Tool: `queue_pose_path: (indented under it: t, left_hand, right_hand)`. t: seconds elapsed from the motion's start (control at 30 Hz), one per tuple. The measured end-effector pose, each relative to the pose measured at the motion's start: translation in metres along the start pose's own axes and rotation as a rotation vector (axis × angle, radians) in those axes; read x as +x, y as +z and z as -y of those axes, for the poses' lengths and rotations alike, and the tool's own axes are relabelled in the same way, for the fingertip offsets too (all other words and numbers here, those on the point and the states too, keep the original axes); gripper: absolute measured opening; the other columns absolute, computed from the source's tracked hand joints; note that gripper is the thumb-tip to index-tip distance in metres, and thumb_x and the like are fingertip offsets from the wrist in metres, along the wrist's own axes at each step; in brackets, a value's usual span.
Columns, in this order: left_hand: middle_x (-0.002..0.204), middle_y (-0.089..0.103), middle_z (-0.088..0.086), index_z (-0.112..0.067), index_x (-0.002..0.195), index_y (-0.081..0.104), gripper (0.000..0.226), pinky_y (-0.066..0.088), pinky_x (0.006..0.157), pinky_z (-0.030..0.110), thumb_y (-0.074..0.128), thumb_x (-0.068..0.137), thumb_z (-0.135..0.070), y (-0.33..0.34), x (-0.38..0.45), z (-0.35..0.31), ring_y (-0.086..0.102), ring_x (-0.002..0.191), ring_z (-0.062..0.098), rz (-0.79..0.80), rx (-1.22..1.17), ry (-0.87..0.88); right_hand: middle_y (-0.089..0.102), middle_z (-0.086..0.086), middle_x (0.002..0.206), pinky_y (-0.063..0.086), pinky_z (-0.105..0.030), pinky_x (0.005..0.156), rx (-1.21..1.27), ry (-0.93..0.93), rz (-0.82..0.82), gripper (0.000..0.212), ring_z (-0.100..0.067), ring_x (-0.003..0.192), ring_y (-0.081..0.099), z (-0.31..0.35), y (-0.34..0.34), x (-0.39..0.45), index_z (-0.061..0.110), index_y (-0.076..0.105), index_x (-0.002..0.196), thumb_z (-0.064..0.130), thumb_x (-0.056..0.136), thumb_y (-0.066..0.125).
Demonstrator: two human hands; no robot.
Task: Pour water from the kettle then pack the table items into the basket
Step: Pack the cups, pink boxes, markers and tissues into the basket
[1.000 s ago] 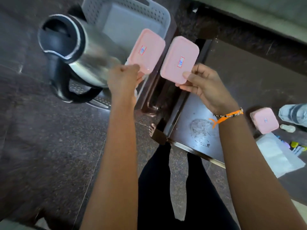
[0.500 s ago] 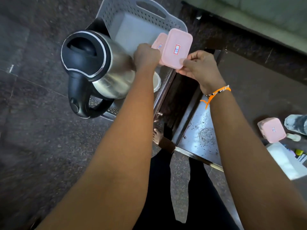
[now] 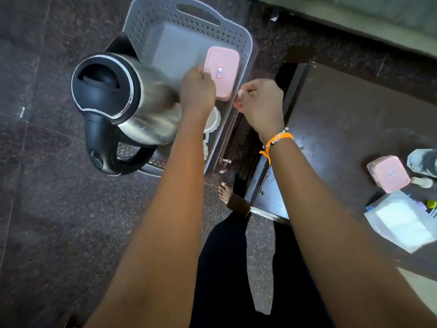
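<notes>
head view: two pink boxes, one (image 3: 221, 73) in the basket (image 3: 151, 22) beside the kettle (image 3: 123, 100), one (image 3: 389, 174) on the bench (image 3: 343, 119). left hand (image 3: 197, 91) fingers grip the basket's box; right hand (image 3: 261, 102) is closed, seemingly empty.

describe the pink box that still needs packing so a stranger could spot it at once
Start at the dark table on the right, not the grey basket on the floor. Near its right edge sits a pink box, beside a white packet. Unlike the pink box in the basket, no hand is near it.
</notes>
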State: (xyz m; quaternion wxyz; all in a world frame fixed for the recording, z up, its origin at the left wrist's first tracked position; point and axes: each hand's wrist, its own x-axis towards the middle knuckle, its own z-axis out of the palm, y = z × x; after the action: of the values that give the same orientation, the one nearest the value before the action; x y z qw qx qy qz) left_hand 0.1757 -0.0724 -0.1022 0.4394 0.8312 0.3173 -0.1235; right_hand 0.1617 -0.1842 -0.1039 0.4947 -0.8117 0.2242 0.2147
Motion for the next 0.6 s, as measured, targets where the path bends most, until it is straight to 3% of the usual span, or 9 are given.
queue_pose_path:
  t: [0.07, 0.13, 0.23, 0.37, 0.47, 0.6]
  left_hand:
    - [0.124, 0.057, 0.017, -0.002, 0.118, 0.058, 0.033, 0.035, 0.101, 0.027, 0.042, 0.09, -0.007, -0.004, -0.017, 0.006, 0.05, 0.119, 0.026, -0.087, 0.0, 0.056]
    - [0.125, 0.053, 0.015, -0.007, 0.12, 0.057, 0.033, 0.03, 0.103, 0.024, 0.047, 0.088, -0.008, 0.032, -0.069, -0.013, 0.049, 0.119, 0.024, -0.073, 0.025, 0.18]
    - [0.111, 0.061, 0.01, -0.009, 0.105, 0.065, 0.023, 0.035, 0.088, 0.018, 0.051, 0.087, -0.009, 0.037, -0.097, -0.001, 0.055, 0.106, 0.02, -0.123, -0.073, 0.146]
    - [0.101, 0.067, -0.001, -0.017, 0.097, 0.068, 0.019, 0.041, 0.085, 0.019, 0.051, 0.09, -0.015, 0.084, -0.146, 0.008, 0.059, 0.095, 0.01, 0.182, -0.102, 0.014]
    - [0.093, 0.064, 0.002, -0.014, 0.098, 0.068, 0.019, 0.043, 0.08, 0.017, 0.05, 0.09, -0.01, 0.134, -0.175, 0.008, 0.058, 0.088, 0.013, 0.425, -0.094, -0.056]
    - [0.095, 0.062, 0.006, -0.005, 0.105, 0.065, 0.024, 0.042, 0.058, 0.0, 0.044, 0.093, -0.007, 0.2, -0.207, -0.005, 0.058, 0.077, 0.011, 0.589, -0.046, -0.116]
  right_hand:
    - [0.07, -0.015, 0.082, 0.058, -0.046, 0.084, 0.03, -0.015, 0.026, 0.018, -0.028, 0.079, 0.072, -0.008, -0.002, -0.012, 0.002, 0.067, 0.091, 0.002, 0.087, 0.05]
    - [0.067, -0.013, 0.077, 0.058, -0.044, 0.085, 0.098, 0.017, -0.032, 0.018, -0.026, 0.076, 0.072, -0.047, -0.053, -0.023, 0.003, 0.066, 0.093, 0.001, 0.088, 0.049]
    - [0.067, -0.015, 0.08, 0.058, -0.041, 0.084, 0.149, 0.076, 0.01, 0.017, -0.027, 0.079, 0.072, -0.065, -0.06, -0.036, 0.004, 0.065, 0.093, 0.0, 0.089, 0.05]
    - [0.07, -0.025, 0.087, 0.056, -0.045, 0.089, 0.156, 0.173, -0.053, 0.017, -0.033, 0.082, 0.071, -0.117, -0.11, -0.051, -0.001, 0.065, 0.095, -0.001, 0.088, 0.049]
    - [0.067, -0.026, 0.086, 0.056, -0.047, 0.088, 0.19, 0.265, -0.122, 0.019, -0.034, 0.08, 0.069, -0.164, -0.157, -0.062, -0.006, 0.062, 0.099, -0.004, 0.089, 0.046]
    - [0.064, -0.036, 0.1, 0.056, -0.025, 0.068, 0.309, 0.384, -0.223, 0.024, -0.025, 0.067, 0.063, -0.221, -0.217, -0.072, -0.012, 0.058, 0.105, -0.008, 0.088, 0.041]
